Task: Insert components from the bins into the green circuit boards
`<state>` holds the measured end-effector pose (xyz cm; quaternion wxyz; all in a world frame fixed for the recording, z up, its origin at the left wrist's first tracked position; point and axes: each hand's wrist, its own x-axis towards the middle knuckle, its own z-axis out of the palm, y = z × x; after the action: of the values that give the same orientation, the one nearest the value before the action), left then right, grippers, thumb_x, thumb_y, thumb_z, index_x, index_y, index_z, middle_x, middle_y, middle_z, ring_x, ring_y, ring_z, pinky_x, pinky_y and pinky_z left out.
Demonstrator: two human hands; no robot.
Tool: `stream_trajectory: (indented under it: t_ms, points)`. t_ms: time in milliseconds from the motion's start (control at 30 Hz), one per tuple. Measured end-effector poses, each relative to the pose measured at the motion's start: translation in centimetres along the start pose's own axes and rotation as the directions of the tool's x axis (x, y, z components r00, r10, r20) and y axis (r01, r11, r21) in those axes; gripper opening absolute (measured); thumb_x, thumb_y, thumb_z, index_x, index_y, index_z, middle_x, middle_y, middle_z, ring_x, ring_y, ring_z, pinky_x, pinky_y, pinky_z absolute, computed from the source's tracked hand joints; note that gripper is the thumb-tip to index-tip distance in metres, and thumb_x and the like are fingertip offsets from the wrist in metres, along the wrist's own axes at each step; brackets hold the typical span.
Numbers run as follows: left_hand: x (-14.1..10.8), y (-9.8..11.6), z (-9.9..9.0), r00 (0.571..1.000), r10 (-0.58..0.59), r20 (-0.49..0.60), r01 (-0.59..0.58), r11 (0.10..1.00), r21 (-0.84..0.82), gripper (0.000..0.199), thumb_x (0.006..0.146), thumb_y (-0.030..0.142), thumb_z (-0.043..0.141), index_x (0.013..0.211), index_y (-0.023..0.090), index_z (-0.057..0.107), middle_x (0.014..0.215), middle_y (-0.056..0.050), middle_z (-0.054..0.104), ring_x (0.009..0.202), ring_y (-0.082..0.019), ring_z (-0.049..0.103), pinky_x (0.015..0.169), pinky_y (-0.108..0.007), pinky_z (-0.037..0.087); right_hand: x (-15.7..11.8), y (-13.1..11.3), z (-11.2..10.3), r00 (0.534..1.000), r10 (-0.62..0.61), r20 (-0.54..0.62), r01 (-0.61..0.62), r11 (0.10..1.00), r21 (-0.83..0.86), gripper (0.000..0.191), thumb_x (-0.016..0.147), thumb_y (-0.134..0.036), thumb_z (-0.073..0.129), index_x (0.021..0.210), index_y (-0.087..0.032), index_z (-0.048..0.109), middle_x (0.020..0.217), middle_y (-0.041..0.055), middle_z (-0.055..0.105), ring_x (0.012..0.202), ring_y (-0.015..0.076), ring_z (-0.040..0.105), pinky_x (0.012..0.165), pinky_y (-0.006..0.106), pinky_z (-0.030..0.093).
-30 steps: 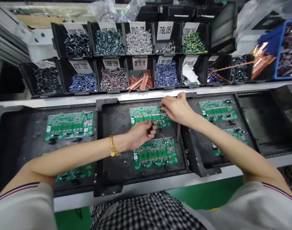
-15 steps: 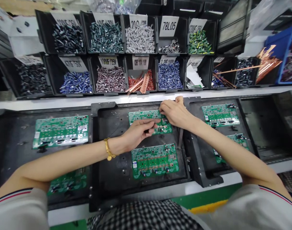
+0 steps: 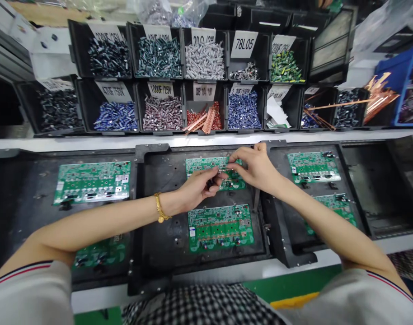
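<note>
My left hand (image 3: pixel 206 184), with a gold bracelet on its wrist, is closed around small dark parts over the upper green circuit board (image 3: pixel 199 163) in the middle tray. Close beside its fingertips, my right hand (image 3: pixel 252 168) has thumb and forefinger near together over that board's right end; what lies between them is too small to name. The two hands partly cover the board. Below them the lower circuit board (image 3: pixel 220 227) lies flat, with several small round components along its front edge.
The black middle tray (image 3: pixel 155 253) holds both boards. More boards lie in the left tray (image 3: pixel 91 183) and right tray (image 3: pixel 313 167). Behind the white rail (image 3: pixel 118 142) stand two rows of labelled black bins with components. A blue bin (image 3: pixel 405 90) is at the far right.
My right hand's fingers have lifted off the board toward my left fingertips, the thumb now showing apart from the forefinger. My left fingers have curled in more. The whole view has shifted slightly.
</note>
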<state>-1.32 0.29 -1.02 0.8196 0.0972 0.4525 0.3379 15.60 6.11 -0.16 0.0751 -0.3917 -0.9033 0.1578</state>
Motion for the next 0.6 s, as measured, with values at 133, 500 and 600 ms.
stream_trajectory:
  t_ms: [133,500,600]
  points:
    - [-0.6,0.4,0.2,0.998,-0.020,0.054,0.017,0.999,0.045,0.028,0.093,0.020,0.045,0.069,0.010,0.056,0.061,-0.001,0.047,0.043,-0.003,0.030,0.041,-0.017,0.019,-0.4,-1.6,-1.3,0.997,-0.042,0.057,0.032,0.987,0.160,0.016,0.088,-0.025,0.047,0.082,-0.019,0.060,0.081,0.0003,0.067,0.076,0.0150,0.058,0.073,0.031,0.022]
    - [4.1,14.4,-6.7,0.590,0.794,-0.150,-0.720,0.600,0.349,0.022,0.093,0.007,0.041,0.091,0.015,0.062,0.098,-0.002,0.068,0.096,-0.007,0.054,0.089,-0.015,0.037,0.6,3.6,0.4,0.992,-0.072,0.102,0.092,0.974,-0.206,0.020,0.086,-0.020,0.038,0.085,-0.016,0.057,0.091,0.0060,0.061,0.083,0.0201,0.051,0.072,0.035,0.017]
    - [2.7,15.0,-8.3,0.646,0.763,-0.039,-0.699,0.611,0.373,0.028,0.095,0.013,0.034,0.095,0.014,0.061,0.115,-0.002,0.065,0.111,-0.009,0.051,0.099,-0.019,0.034,0.5,3.3,0.7,0.991,-0.103,0.081,0.121,0.956,-0.268,0.023,0.087,-0.020,0.036,0.086,-0.015,0.058,0.090,0.0066,0.061,0.083,0.0203,0.049,0.074,0.036,0.018]
